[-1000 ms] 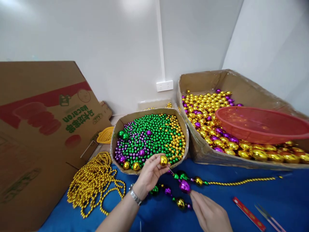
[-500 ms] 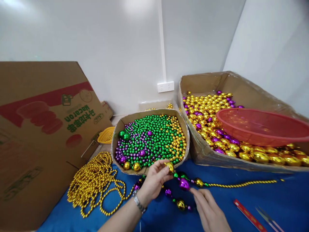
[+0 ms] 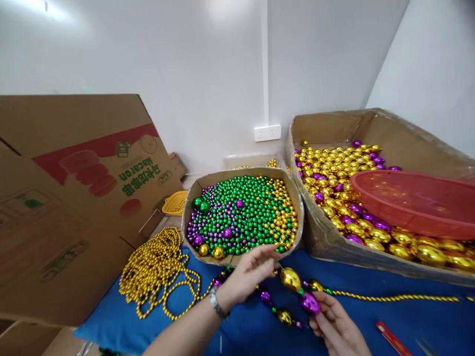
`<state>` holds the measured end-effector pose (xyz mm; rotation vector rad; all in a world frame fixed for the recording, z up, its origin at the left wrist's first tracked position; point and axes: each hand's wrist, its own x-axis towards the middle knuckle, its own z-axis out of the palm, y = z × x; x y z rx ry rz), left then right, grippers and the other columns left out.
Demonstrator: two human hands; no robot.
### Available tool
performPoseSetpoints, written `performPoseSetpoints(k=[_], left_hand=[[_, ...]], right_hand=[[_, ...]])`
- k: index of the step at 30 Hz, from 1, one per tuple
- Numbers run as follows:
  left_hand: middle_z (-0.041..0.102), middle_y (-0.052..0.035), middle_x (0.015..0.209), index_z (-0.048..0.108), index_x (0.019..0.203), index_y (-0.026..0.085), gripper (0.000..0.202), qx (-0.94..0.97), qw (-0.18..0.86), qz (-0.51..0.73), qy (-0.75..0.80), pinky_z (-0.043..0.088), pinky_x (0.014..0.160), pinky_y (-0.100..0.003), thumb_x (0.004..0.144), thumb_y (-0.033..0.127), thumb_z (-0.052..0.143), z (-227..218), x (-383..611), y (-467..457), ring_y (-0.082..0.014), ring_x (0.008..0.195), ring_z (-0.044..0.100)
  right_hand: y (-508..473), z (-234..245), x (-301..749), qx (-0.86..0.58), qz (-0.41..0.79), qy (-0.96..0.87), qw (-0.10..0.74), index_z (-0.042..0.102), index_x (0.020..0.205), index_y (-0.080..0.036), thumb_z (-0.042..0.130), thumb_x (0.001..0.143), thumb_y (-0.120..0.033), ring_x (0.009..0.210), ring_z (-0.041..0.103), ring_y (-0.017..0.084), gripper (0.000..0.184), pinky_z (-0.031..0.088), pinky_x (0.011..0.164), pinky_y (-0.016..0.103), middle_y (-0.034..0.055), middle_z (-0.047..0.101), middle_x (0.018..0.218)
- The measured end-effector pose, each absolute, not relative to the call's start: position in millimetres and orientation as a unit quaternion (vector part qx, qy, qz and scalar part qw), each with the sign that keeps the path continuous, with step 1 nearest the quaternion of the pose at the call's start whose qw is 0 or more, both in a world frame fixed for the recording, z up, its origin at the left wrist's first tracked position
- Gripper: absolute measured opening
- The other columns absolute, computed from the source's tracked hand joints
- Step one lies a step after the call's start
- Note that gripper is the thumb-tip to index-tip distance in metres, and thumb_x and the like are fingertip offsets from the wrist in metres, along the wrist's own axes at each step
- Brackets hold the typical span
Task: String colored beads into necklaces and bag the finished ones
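My right hand (image 3: 336, 321) grips a large shiny purple bead (image 3: 309, 303) at the lower right. Right above it, a large gold bead (image 3: 290, 279) is joined on the same strand by a small green one. From the gold bead a thin string (image 3: 280, 265) runs to the fingertips of my left hand (image 3: 254, 274), which look closed on it, though the pinch itself is partly hidden. Behind my hands lies the rest of the strand, with a purple bead (image 3: 264, 295) and a gold bead (image 3: 284, 317) showing.
A cardboard box (image 3: 301, 217) of small green, purple and gold beads stands ahead. To the right, a bigger box (image 3: 315, 237) holds large beads and a red basket (image 3: 411, 202). Gold bead strings (image 3: 152, 267), a large carton (image 3: 92, 207) and a red strip (image 3: 391, 336) lie around.
My left hand has let go of the gold bead, which now hangs beside the purple one. My right hand has closed on the purple bead. The view has shifted left.
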<state>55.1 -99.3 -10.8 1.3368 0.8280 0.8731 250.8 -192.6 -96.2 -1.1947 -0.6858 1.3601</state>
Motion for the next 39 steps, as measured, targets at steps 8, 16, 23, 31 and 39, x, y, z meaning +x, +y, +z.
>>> performPoseSetpoints(k=[8,16,23,31,39], left_hand=[[0.063,-0.0099,0.079,0.065,0.074,0.018,0.012,0.781,0.284,0.208,0.515,0.038,0.092,-0.042,0.077,0.012,0.056,-37.0,30.8,-15.6,-0.0275,0.091,0.056],[0.061,-0.0092,0.074,0.061,0.066,0.019,0.015,0.769,0.31,0.194,0.523,0.039,0.088,-0.04,0.073,0.007,0.057,-51.8,42.6,-4.6,-0.0281,0.095,0.055],[0.066,-0.0099,0.094,0.057,0.111,0.016,0.033,0.631,0.529,0.315,0.472,0.045,0.059,-0.025,0.09,0.039,0.047,-30.3,36.9,-35.9,-0.0154,0.072,0.06],[0.066,-0.0077,0.086,0.064,0.098,0.012,0.028,0.344,0.772,0.414,0.339,0.048,0.063,-0.023,0.078,0.031,0.07,-17.4,50.7,-72.4,-0.0116,0.068,0.062],[0.068,-0.0068,0.086,0.06,0.091,0.015,0.022,0.317,0.786,0.411,0.335,0.048,0.064,-0.023,0.079,0.03,0.07,-17.7,55.8,-79.1,-0.0126,0.071,0.063]], right_hand=[[-189.5,-81.4,257.9,-0.505,0.565,-0.286,0.586,0.06,0.098,-0.023,0.073,0.068,-0.052,0.059,0.057,0.016,0.043,0.048,0.052,0.027,0.0028,0.063,0.078],[-192.8,-83.7,256.2,-0.519,0.556,-0.303,0.575,0.059,0.098,-0.023,0.07,0.07,-0.055,0.06,0.058,0.016,0.044,0.047,0.053,0.027,0.002,0.064,0.079],[-191.6,-97.8,258.3,-0.537,0.535,-0.32,0.568,0.058,0.1,-0.022,0.068,0.073,-0.055,0.063,0.061,0.017,0.043,0.05,0.055,0.027,0.0025,0.065,0.079],[-188.3,-88.6,254.8,-0.56,0.491,-0.315,0.589,0.061,0.094,-0.02,0.072,0.067,-0.053,0.068,0.063,0.018,0.044,0.054,0.058,0.026,0.0036,0.066,0.078],[-190.4,-89.4,256.9,-0.564,0.483,-0.321,0.588,0.061,0.095,-0.02,0.071,0.069,-0.052,0.065,0.062,0.017,0.042,0.054,0.057,0.025,0.0035,0.065,0.077]])
